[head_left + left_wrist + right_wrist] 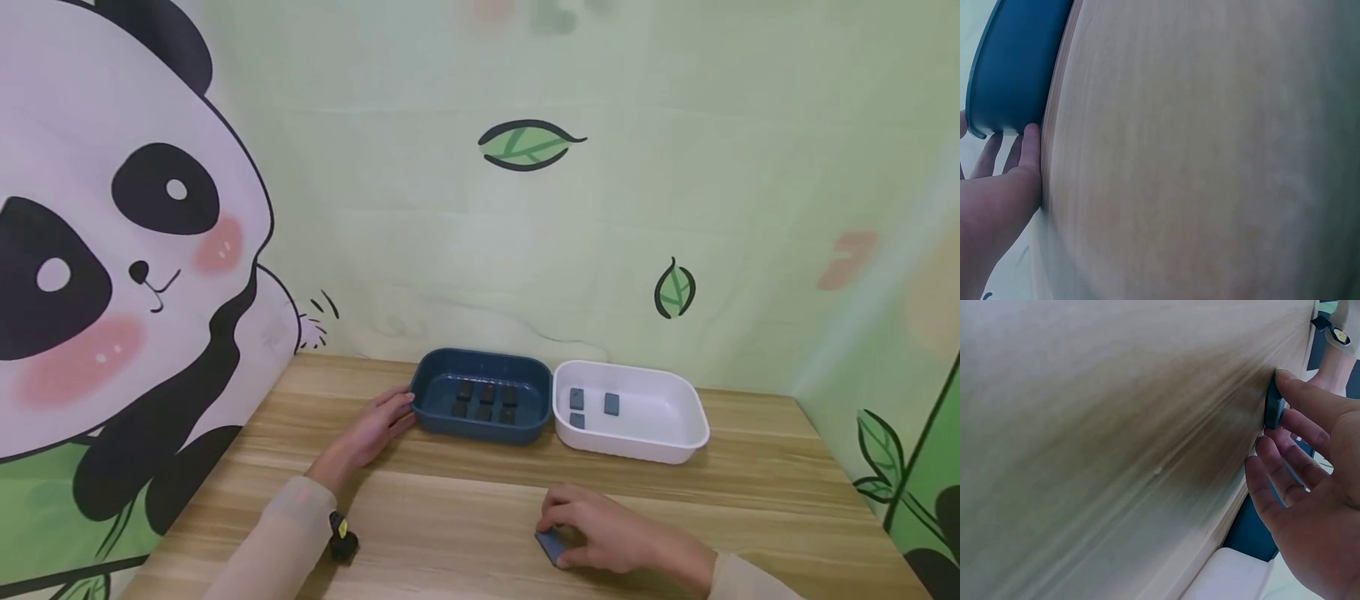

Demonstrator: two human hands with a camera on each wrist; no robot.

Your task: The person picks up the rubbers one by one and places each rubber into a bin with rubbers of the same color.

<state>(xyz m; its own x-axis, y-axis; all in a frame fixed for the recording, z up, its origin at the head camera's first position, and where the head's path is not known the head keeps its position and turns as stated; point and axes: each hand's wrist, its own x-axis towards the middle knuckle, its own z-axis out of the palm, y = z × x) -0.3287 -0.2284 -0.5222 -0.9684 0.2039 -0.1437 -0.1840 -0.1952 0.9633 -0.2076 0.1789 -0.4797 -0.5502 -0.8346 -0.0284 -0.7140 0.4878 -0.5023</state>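
Near the table's front, my right hand [603, 527] pinches a small blue-grey block [551, 547] between thumb and fingers, close to the tabletop. In the right wrist view the block [1274, 405] stands on edge between thumb and index finger, the other fingers spread loosely. My left hand [377, 429] rests its straight fingertips against the left end of a dark blue tray [480, 429]. Several dark square blocks [483, 412] lie in two rows inside that tray. To its right, a white tray [652, 450] contains three blue-grey blocks [612, 405] in its left half.
Both trays stand side by side near the back edge of the wooden table [442, 517]. Behind them rises a pale green wall covering [420, 267] with leaves and a large panda [135, 275] at left. A black band [343, 540] sits at my left wrist.
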